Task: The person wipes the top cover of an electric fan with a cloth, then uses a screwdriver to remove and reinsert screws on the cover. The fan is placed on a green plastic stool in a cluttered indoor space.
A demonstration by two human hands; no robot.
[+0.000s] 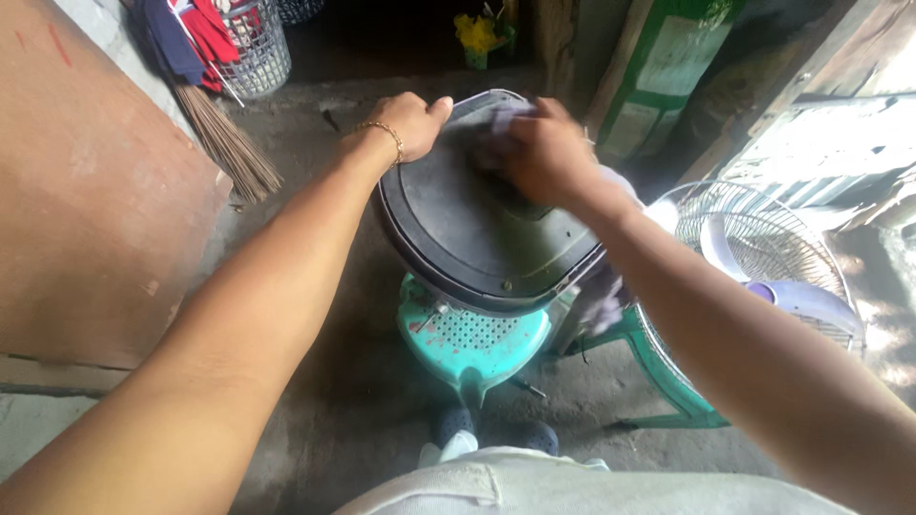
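Both arms outstretched, hands [410, 119] [549, 153] curled.

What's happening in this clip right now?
A person steadies a dark rounded appliance base with the left hand on its far edge, while the right hand presses a grey cloth against its surface. The base rests on a teal plastic stool. A fan grille lies nearby.

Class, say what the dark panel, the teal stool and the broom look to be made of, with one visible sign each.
Panel: probably moulded plastic, matt dark grey; it has a smooth raised rim. Stool: glossy teal plastic; its seat has moulded perforations. Broom: bundled thin dry plant sticks, brown; separate stiff strands fan out.
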